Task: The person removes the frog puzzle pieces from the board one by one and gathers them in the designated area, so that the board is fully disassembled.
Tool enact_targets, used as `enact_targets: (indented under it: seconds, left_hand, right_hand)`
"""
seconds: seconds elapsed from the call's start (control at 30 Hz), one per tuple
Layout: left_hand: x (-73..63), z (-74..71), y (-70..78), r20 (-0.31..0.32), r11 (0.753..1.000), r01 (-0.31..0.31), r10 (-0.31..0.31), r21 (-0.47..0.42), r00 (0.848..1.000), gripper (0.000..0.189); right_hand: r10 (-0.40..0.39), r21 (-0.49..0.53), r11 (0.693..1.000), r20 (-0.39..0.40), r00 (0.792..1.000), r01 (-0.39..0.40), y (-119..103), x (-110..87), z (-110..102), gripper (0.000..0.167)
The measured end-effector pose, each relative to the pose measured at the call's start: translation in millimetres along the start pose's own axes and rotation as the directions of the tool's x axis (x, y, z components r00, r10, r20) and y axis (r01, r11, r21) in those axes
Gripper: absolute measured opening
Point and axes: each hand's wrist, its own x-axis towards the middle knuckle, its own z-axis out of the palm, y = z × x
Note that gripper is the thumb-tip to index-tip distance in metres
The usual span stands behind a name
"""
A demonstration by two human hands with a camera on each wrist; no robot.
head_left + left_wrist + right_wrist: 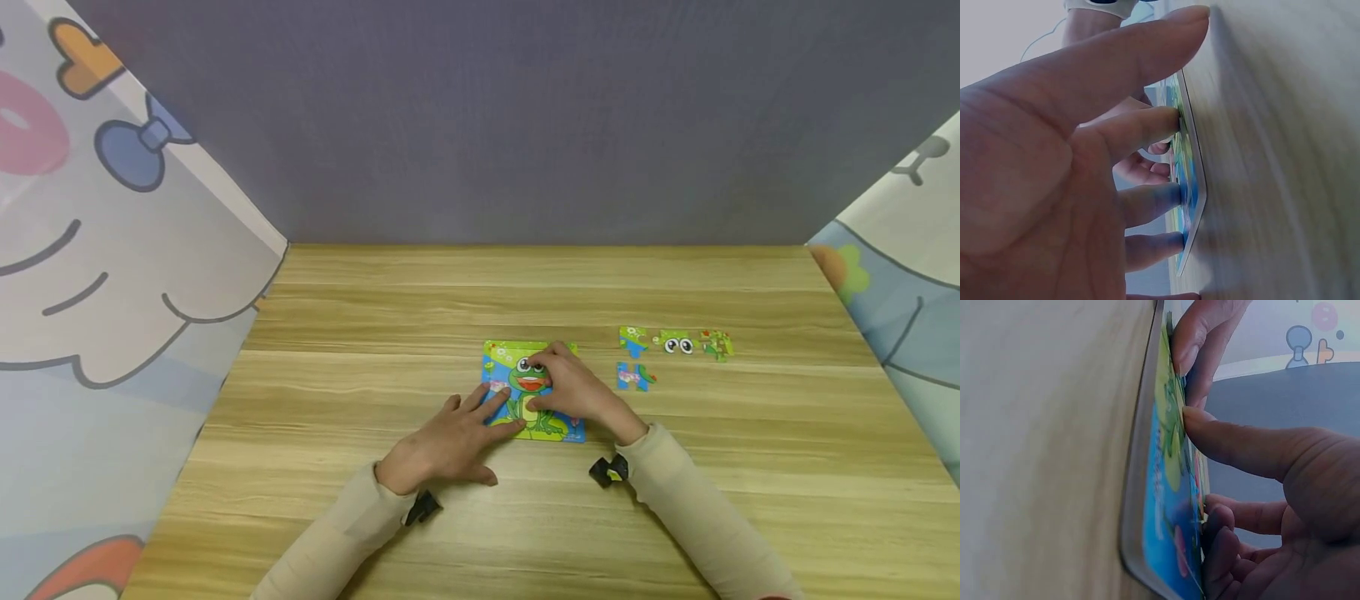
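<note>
Just below the middle of the head view, a frog jigsaw puzzle (529,385) lies flat on the wood-grain table (525,533), its frog upright in the frame. The board is nearly square, so no long axis stands out. The left hand (453,437) reaches in from lower left, fingers spread, fingertips resting on the board's left part, grasping nothing. The right hand (576,392) comes from lower right over the board's right part, fingers bent, thumb touching the puzzle; whether it pinches a piece cannot be told. Loose pieces lie right of the board, nearer the right hand: an eyes piece (678,344), a blue-and-green corner piece (633,340), a small cluster (717,344) and, lower, a blue piece (630,377).
</note>
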Motion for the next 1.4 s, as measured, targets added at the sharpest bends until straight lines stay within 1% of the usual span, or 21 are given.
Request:
enact_targets:
  seconds: [0.17, 0.33, 0.47, 0.63, 0.8, 0.9, 1.0, 1.13, 1.27, 1.4]
  left_hand:
    - [-0.1, 0.0, 0.6, -0.006, 1.0, 0.003, -0.003, -0.019, 1.0, 0.082]
    - [0.8, -0.3, 1.4, -0.005, 1.0, 0.006, -0.007, -0.029, 1.0, 0.081]
    - [1.2, -1.3, 1.8, 0.009, 0.999, 0.017, -0.016, -0.037, 1.0, 0.081]
    - [1.3, -1.7, 1.5, 0.028, 0.999, 0.027, -0.025, -0.044, 0.999, 0.082]
    - [0.9, -1.4, 0.0, 0.043, 0.998, 0.028, -0.026, -0.056, 0.999, 0.082]
    - [0.3, -1.6, -0.8, 0.044, 0.997, 0.028, -0.025, -0.068, 0.999, 0.082]
    - [0.0, -1.8, -1.1, 0.04, 0.997, 0.026, -0.023, -0.072, 0.999, 0.081]
    - [-0.3, -1.6, -1.2, 0.034, 0.997, 0.026, -0.023, -0.072, 0.999, 0.082]
    - [-0.7, -0.8, -1.0, 0.032, 0.997, 0.024, -0.022, -0.072, 0.999, 0.082]
    - [-1.1, -1.1, 0.3, 0.034, 0.997, 0.019, -0.017, -0.076, 0.999, 0.082]
  right_hand:
    - [-0.003, 0.018, 1.0, -0.013, 1.0, 0.003, 0, -0.5, 0, 0.062]
    - [-0.063, 0.034, 0.997, -0.027, 0.998, 0.064, 2, -1.9, -4, 0.054]
    - [-0.116, 0.066, 0.991, -0.033, 0.993, 0.118, 1, -3.3, -10, 0.047]
    - [-0.148, 0.131, 0.98, -0.017, 0.989, 0.149, 4, -3.3, -13, 0.036]
    - [-0.128, 0.246, 0.962, 0.005, 0.992, 0.123, 9, -1.7, -13, 0.031]
    - [-0.11, 0.345, 0.933, 0.01, 0.994, 0.1, 11, -0.8, -12, 0.031]
    - [-0.092, 0.41, 0.908, 0.005, 0.996, 0.082, 12, -0.2, -14, 0.032]
    - [-0.088, 0.456, 0.887, 0.004, 0.996, 0.077, 13, -1.1, -20, 0.035]
    - [-0.093, 0.485, 0.871, 0.005, 0.996, 0.079, 19, -2.4, -27, 0.038]
    - [-0.073, 0.497, 0.865, -0.009, 0.997, 0.068, 30, -7.4, -36, 0.038]
